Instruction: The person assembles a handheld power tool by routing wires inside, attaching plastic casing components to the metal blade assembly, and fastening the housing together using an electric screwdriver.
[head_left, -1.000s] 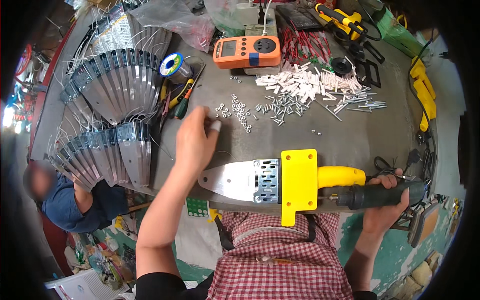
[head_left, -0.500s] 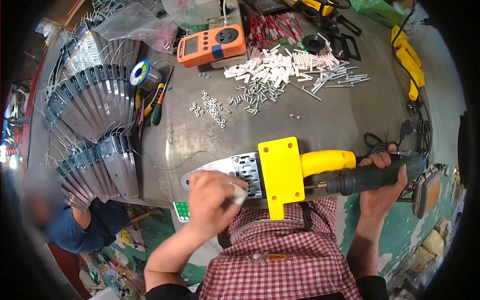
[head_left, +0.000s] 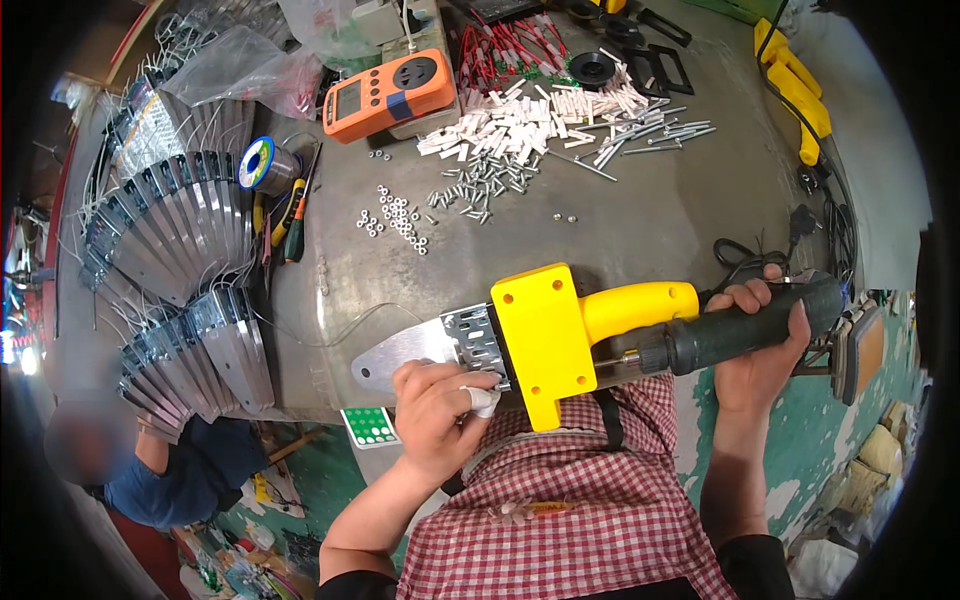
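Head view, looking down: the left hand (head_left: 440, 412), over by the small nuts (head_left: 402, 220) a second ago, is now at the near side of a yellow tool (head_left: 540, 335), its fingers curled by the slotted metal guard (head_left: 473, 340), which suggests it is steadying the piece; the tool lies between the hands, its rounded metal plate (head_left: 405, 352) just beyond the left fingers, its handle (head_left: 640, 310) left of the right fingers; the right hand (head_left: 762, 362) stays wrapped around a black power screwdriver (head_left: 715, 335), bit toward the tool; the left fingertips' undersides are hidden, so whether they grip or merely touch I cannot tell, and where the bit ends is hard to make out
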